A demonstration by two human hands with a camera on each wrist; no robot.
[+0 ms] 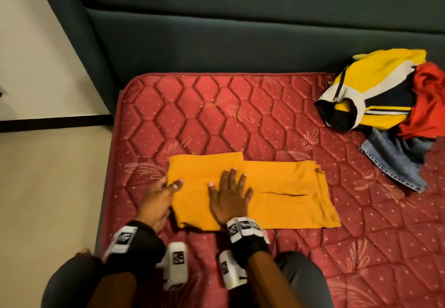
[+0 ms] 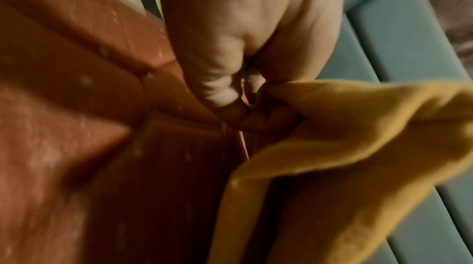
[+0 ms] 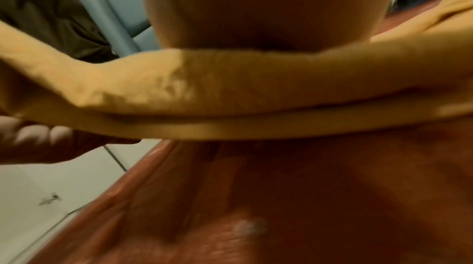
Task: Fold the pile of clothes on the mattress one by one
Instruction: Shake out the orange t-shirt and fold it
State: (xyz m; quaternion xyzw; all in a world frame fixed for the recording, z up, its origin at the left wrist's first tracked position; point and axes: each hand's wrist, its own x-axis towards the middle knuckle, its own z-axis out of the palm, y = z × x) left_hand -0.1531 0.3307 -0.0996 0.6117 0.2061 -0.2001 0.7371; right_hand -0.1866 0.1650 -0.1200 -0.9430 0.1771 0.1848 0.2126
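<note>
A folded garment lies on the mattress near its 6 o'clock edge. The pile of clothes sits at 2 o'clock, against the headboard. The floor lies at 9 o'clock.

Bedroom at home: quilted red mattress, padded headboard, clothes pile.

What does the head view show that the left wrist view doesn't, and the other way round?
Only the head view shows the right hand pressing flat on the orange cloth, and the unfolded pile of clothes at the far right of the mattress. Only the left wrist view shows, close up, the left hand with its fingers pinching the cloth's edge. Both show the orange cloth, the red mattress and the left hand.
</note>
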